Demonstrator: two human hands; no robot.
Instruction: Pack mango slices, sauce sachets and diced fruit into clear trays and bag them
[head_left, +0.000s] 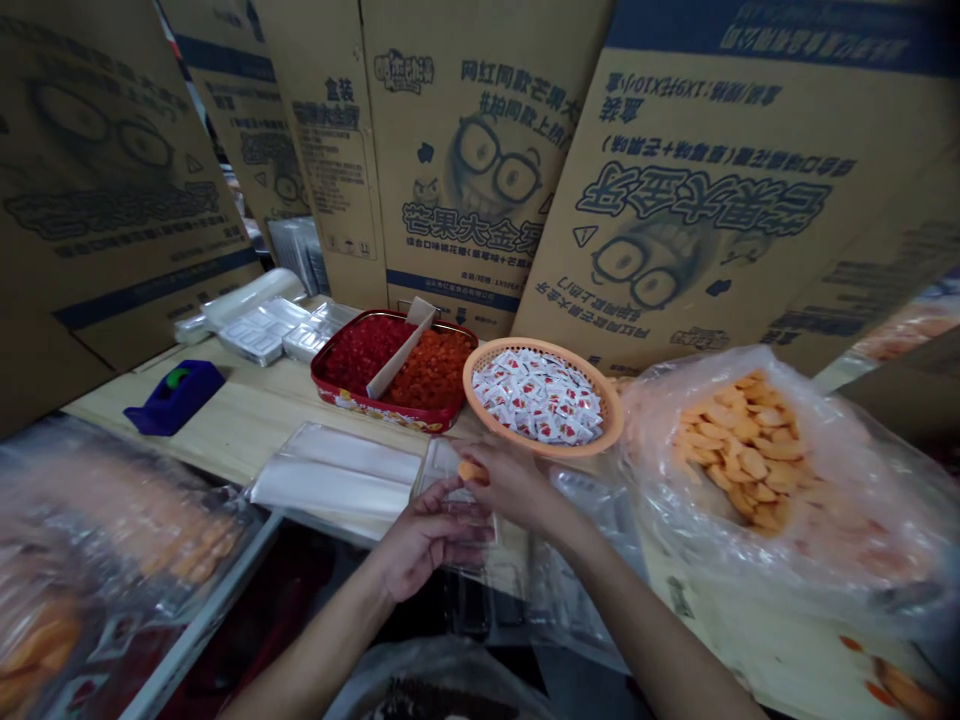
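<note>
My left hand [420, 545] is at the front of the table, its fingers closed on a clear plastic tray [439, 460]. Just above the tray, my right hand [514, 485] pinches an orange candy piece [472, 472]. Part of the tray is hidden behind both hands. Beside it on the left lie flat clear plastic sleeves [337, 470]. An orange basket [619, 425] full of small white printed packets [536, 395] stands right behind my right hand. More clear plastic trays [585, 540] lie under my right forearm.
A red tin [405, 415] with a divider holds red and orange bits. At the right sits a large clear bag [847, 460] of orange candy pieces. A blue tape dispenser [176, 398] stands left, near wrapped plastic packs [259, 328]. Cardboard boxes [465, 230] wall the back; filled bags [150, 510] lie front left.
</note>
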